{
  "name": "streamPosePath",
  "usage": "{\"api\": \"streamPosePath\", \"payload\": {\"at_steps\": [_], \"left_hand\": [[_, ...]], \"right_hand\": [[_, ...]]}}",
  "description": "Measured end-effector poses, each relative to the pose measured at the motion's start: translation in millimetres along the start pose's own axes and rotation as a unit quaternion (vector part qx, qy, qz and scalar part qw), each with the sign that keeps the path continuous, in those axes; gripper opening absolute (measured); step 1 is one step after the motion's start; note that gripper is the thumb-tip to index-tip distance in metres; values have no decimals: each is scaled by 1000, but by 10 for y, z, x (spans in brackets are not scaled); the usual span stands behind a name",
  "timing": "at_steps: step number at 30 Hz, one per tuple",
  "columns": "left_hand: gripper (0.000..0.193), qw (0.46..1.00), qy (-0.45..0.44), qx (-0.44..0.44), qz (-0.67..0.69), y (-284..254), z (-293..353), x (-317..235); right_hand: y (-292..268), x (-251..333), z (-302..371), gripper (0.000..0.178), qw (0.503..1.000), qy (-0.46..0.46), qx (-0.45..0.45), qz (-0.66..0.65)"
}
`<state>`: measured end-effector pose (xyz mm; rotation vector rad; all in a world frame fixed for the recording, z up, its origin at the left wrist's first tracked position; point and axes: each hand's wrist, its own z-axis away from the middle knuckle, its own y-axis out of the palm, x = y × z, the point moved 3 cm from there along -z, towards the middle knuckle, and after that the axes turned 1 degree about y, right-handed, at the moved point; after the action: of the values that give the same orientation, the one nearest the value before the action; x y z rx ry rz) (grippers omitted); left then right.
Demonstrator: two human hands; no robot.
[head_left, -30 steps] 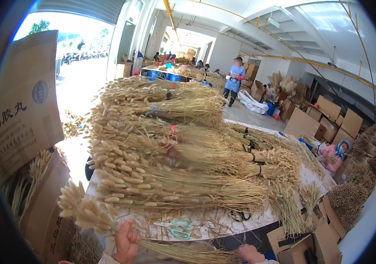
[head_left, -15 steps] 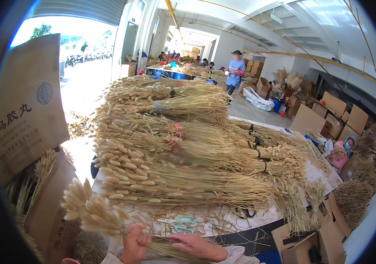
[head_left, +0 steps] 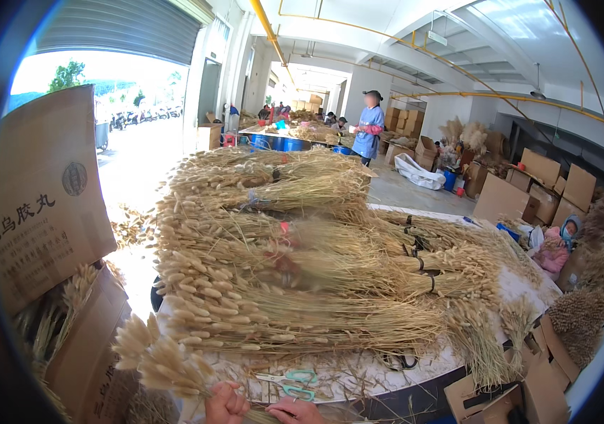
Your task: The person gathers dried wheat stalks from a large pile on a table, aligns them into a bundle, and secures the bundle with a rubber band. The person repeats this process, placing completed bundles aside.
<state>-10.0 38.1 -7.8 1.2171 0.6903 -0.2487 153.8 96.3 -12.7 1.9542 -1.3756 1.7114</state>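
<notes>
At the near left edge of the table, my left hand (head_left: 226, 403) is closed around the stems of a bunch of dried bunny-tail grass (head_left: 168, 364), whose fluffy heads point up and left. Just right of it, my right hand (head_left: 295, 410) has its fingers bent together on the lower stems of that bunch; the lower edge of the picture cuts it off. Scissors with pale green handles (head_left: 295, 384) lie on the table in front of my hands. Beyond them, a large heap of dried grass (head_left: 267, 290) covers much of the table, heads to the left and stems to the right.
Tied grass bundles (head_left: 422, 258) lie right of the heap. A large cardboard box (head_left: 51, 205) stands at the left, and open cartons (head_left: 507, 396) sit at the lower right. A person in blue (head_left: 368, 127) stands beyond the table; another in pink (head_left: 553, 251) is at the right.
The whole view has tilted, so table and hands appear lower. My right hand, earlier stretched over the stems, has come nearer my left with fingers bent. The standing person has turned.
</notes>
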Motion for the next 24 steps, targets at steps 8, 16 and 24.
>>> {"api": "streamPosePath", "payload": {"at_steps": [8,16,24], "left_hand": [[40,1000,9,7,0,58,24,42],[40,998,11,57,-15,313,184,70],[38,997,-6,73,-28,429,178,186]], "right_hand": [[-160,175,10,18,999,28,10,-16],[-67,-5,177,30,996,-65,59,12],[-64,-207,312,40,991,-75,109,27]]}}
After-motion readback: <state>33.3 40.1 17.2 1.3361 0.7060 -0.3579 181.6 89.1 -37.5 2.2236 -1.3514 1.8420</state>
